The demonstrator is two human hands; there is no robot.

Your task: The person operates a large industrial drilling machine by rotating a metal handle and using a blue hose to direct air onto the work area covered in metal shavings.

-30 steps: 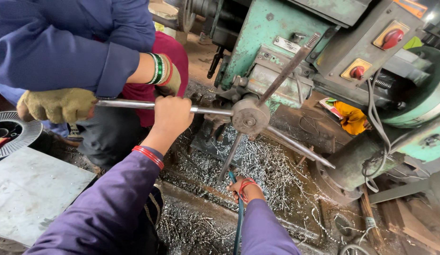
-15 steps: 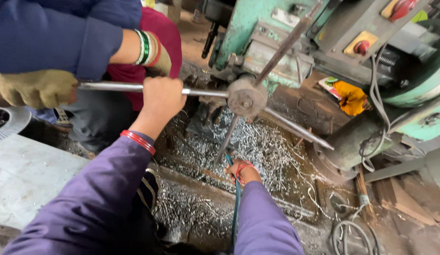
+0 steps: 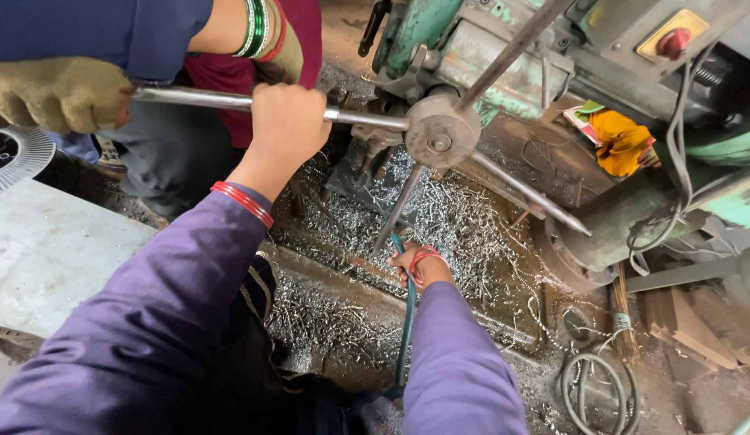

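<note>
Barely shifted since half a second back: same grips, with hub [image 3: 439, 133] and bar [image 3: 206, 99] sitting a touch higher in view. Clamping the bar with the left hand [image 3: 288, 121], fist closed round it, just left of the hub on the green machine [image 3: 423, 24]. Further out along the same bar, a co-worker's gloved hand [image 3: 61, 93], also wrapped shut. Below, holding a teal hose [image 3: 407, 322] in the right hand [image 3: 419, 266], fingers curled round its end, down among the swarf [image 3: 464, 217] under the spokes. To the left, a grey plate [image 3: 45, 250]; to the right, a yellow rag [image 3: 621, 141] and a red button [image 3: 671, 42]. Looks like mid-pull on the handle, two people bearing on one spoke. Next calls for steady shared pressure on the bar, hose end kept beneath the hub and clear of the swinging spokes.
</note>
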